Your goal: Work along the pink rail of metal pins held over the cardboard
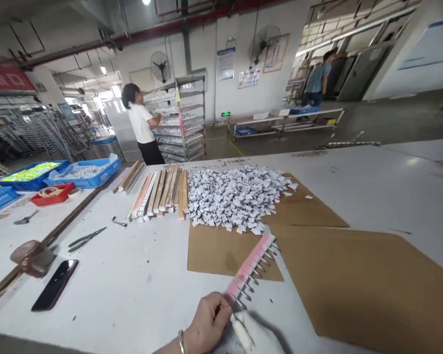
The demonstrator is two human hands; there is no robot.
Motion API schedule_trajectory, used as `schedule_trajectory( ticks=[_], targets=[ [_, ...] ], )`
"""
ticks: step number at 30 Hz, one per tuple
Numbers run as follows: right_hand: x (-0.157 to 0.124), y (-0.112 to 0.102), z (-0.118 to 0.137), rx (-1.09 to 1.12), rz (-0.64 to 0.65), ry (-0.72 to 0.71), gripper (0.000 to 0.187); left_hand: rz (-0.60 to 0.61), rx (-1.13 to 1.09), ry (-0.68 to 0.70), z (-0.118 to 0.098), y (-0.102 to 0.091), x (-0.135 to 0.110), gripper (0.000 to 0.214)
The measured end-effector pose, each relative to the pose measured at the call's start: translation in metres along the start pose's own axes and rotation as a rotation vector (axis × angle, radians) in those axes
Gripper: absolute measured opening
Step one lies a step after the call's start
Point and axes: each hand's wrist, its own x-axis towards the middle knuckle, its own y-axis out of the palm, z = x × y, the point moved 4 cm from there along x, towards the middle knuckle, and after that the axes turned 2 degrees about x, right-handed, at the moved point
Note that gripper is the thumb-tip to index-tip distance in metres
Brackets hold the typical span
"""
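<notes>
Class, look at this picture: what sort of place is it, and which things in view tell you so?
Probably a factory workshop. A long white worktable holds a heap of small white pieces and rows of loaded strips; a wheeled rack of stacked trays stands behind, with wall fans and overhead pipes.

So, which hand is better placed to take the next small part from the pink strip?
Probably the right hand: gloved, it lies beside the pink strip's pinned edge, while the bare left hand grips the strip's near end.
</notes>
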Motion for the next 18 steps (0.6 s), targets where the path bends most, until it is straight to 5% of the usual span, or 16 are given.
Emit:
schedule_trajectory(
  ticks=[4, 10, 15, 18],
  targets=[
    [-0.009, 0.011, -0.009, 0.089, 0.025, 0.104, 0.038, 0.048, 0.093, 0.075, -0.011, -0.001, -0.003, 0.026],
    [-0.017, 0.013, -0.008, 0.222, 0.075, 0.197, 0.031, 0.145, 0.163, 0.106, -0.014, 0.003, 0.000, 0.021],
    [-0.011, 0.007, -0.013, 0.071, 0.008, 0.186, 0.029, 0.105, 0.279, 0.157, -0.013, 0.002, 0.004, 0.017],
    [-0.005, 0.009, -0.022, -0.202, 0.029, 0.209, 0.030, 0.049, 0.499, 0.165, -0.003, 0.001, 0.007, 0.059]
  ],
)
